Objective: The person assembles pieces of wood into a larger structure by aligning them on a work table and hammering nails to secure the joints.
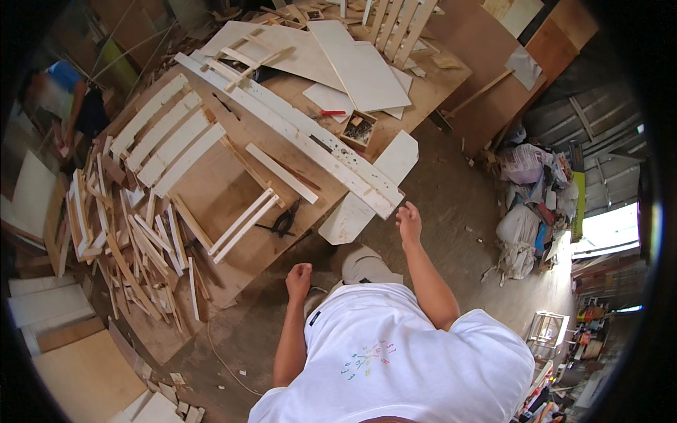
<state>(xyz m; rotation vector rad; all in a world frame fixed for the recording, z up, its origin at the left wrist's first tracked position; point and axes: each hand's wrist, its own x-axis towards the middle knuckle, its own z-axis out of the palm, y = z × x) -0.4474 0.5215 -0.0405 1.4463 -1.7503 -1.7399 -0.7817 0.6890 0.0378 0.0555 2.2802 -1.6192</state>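
My right hand (409,224) is raised beside the near end of a long white wooden board (310,141), fingers apart and holding nothing; whether a fingertip touches the board I cannot tell. The board lies slantwise across the worktable, with dark holes and marks along it. Under its near end sit white panels (396,161) that stick out past the table edge. My left hand (299,280) hangs in front of my body with its fingers curled in, apart from the table; nothing shows in it. Closest to it on the tabletop are black pliers (285,221) and a small white wooden frame (243,224).
A slatted white wooden piece (166,134) and a heap of wood strips (148,254) cover the table's left side. Farther back are large white panels (360,67), a red-handled tool (331,113) and a small wooden box (358,131). Filled bags (522,222) stand at right; another person (67,106) is far left.
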